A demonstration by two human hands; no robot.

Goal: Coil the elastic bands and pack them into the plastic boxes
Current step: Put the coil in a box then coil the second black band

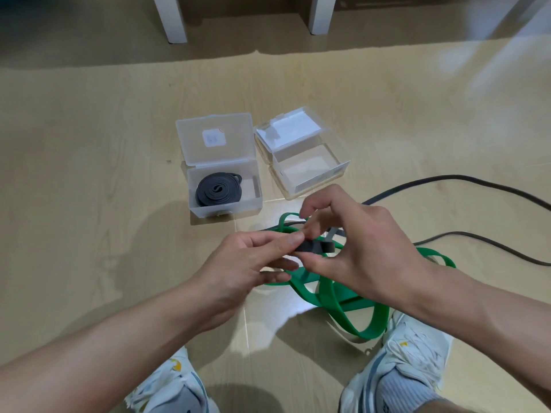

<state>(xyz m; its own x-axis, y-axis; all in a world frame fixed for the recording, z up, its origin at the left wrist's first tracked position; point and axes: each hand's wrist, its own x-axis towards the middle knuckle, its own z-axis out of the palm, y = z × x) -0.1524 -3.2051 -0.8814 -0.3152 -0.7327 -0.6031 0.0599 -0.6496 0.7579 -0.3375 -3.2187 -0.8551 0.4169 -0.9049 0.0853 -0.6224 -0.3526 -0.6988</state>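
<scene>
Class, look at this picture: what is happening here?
A person's left hand and right hand pinch a dark grey elastic band, starting its coil. One frosted plastic box already holds a coiled grey band. The clear plastic box is open and unfilled. A green elastic band lies loose on the floor.

Pale wood-look floor fills the view. Two white furniture legs stand at the far edge. Two white sneakers show at the bottom.
</scene>
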